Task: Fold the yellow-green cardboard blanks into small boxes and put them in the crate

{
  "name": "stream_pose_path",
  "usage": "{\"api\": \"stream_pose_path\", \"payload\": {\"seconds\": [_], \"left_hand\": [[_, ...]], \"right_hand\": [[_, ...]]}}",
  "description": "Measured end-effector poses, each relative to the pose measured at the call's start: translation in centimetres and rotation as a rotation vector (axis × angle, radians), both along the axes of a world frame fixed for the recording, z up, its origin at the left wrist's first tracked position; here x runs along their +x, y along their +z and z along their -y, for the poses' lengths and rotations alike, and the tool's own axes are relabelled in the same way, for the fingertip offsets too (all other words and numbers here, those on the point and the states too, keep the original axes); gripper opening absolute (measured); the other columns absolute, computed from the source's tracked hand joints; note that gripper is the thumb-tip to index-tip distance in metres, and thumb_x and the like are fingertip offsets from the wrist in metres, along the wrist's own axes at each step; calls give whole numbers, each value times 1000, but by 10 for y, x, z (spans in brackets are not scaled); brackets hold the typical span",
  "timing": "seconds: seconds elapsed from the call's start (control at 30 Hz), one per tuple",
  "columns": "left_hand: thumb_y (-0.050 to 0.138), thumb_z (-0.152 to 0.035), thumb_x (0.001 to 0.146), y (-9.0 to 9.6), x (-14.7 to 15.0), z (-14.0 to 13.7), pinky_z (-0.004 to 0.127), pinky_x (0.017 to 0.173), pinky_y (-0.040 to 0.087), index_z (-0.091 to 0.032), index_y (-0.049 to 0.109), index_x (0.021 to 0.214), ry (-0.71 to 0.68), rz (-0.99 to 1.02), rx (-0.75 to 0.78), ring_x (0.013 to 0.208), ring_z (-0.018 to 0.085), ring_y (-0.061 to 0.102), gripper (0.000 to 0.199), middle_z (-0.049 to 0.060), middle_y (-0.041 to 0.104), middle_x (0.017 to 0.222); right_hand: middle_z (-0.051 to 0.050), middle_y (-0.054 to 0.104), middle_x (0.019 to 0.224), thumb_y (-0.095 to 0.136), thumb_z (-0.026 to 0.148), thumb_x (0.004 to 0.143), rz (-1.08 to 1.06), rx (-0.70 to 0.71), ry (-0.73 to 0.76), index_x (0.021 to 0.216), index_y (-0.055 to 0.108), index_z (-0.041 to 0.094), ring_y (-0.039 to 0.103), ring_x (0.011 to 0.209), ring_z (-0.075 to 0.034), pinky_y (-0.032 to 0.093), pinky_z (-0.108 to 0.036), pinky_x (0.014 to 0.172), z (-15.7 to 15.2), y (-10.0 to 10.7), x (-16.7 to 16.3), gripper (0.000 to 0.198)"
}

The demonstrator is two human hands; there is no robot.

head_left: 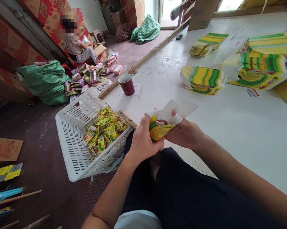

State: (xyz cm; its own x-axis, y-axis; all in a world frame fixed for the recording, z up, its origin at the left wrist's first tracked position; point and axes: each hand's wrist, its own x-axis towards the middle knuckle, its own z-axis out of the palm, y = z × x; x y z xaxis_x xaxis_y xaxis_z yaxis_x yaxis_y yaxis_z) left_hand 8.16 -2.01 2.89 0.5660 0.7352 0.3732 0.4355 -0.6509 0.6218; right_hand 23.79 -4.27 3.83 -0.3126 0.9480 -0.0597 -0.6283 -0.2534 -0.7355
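Observation:
Above the table's near edge, both my hands are on one yellow-and-green printed cardboard box blank (159, 131). My left hand (144, 138) grips its left side, fingers curled behind and thumb in front. At the other side my right hand (187, 134) is closed on the card. The blank is bent, and its plain white part (181, 107) spreads out beyond my fingers, slightly blurred. White wrapping shows on fingers of both hands. To the left stands a white plastic crate (70, 159), with many small yellow-and-green boxes (107, 128) heaped inside.
A dark red mug (126, 85) stands near the table's left edge. Stacks of printed blanks (204, 79) lie on the white table (229, 127) at right. A co-worker (76, 47) sits beyond a pile of small boxes (86, 78) and a green sack (43, 82).

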Motion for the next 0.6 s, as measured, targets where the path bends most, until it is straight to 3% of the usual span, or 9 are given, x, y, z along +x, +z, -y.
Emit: {"api": "stream_pose_path", "payload": {"seconds": [0.13, 0.23, 0.4, 0.6], "left_hand": [[65, -18, 77, -3, 1, 1, 45, 101, 50, -24, 23, 142, 23, -20, 59, 131, 33, 52, 78, 15, 54, 136], [64, -18, 76, -3, 2, 0, 45, 97, 52, -25, 28, 141, 101, -46, 73, 124, 32, 57, 75, 12, 58, 124], [64, -14, 73, -3, 0, -3, 45, 89, 53, -25, 41, 133, 240, -131, 107, 109, 32, 63, 65, 9, 57, 113], [64, -12, 69, -1, -2, -5, 43, 90, 52, -26, 42, 134, 284, -93, 166, 109, 31, 61, 70, 8, 58, 110]], "right_hand": [[-1, 73, 95, 73, 40, 76, 70, 11, -14, 90, 71, 26, 65, 104, -24, 50, -37, 96, -1, 1, 0, 20], [-1, 72, 94, 76, 40, 71, 270, -39, -119, 90, 72, 25, 64, 94, -22, 52, -36, 86, -4, 0, 4, 25], [1, 57, 57, 85, 47, 62, 638, -86, -291, 61, 66, 20, 50, 57, -14, 42, -31, 58, -7, -1, 16, 33], [1, 65, 61, 91, 49, 55, 301, -117, -179, 72, 70, 19, 61, 59, -14, 49, -29, 60, -6, -6, 18, 40]]}}
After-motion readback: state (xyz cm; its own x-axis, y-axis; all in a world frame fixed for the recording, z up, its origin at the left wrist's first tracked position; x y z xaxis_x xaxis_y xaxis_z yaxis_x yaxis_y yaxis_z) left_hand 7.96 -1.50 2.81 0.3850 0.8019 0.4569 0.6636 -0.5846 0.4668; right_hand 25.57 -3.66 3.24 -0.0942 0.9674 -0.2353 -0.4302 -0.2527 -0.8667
